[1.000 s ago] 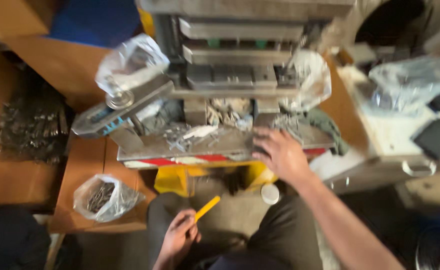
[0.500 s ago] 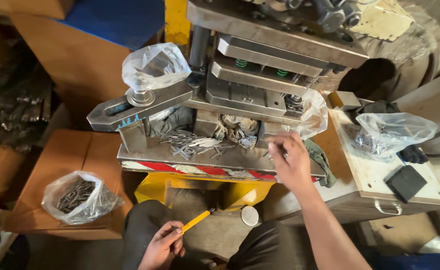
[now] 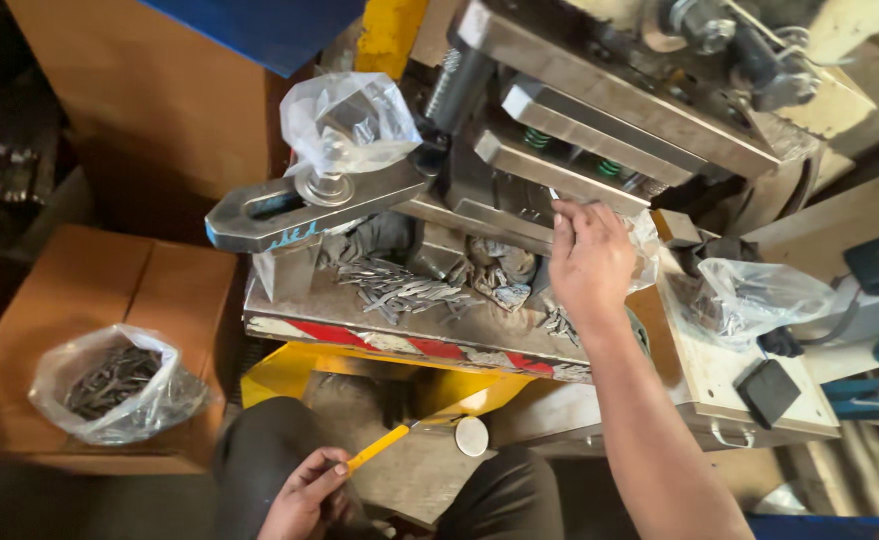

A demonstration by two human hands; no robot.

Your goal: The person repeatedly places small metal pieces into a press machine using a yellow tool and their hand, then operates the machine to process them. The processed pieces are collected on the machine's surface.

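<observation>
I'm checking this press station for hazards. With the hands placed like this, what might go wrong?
The right hand reaches bare between the plates of the metal press, so it might be crushed or pinched. Loose metal strips on the bed have sharp-looking edges that might cut skin. The left hand holds a yellow stick down in the lap, unused.

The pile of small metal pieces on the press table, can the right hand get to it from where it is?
Probably yes. The right hand is raised at the die just beside the metal pieces, which lie uncovered on the press table, with nothing between them.
</observation>
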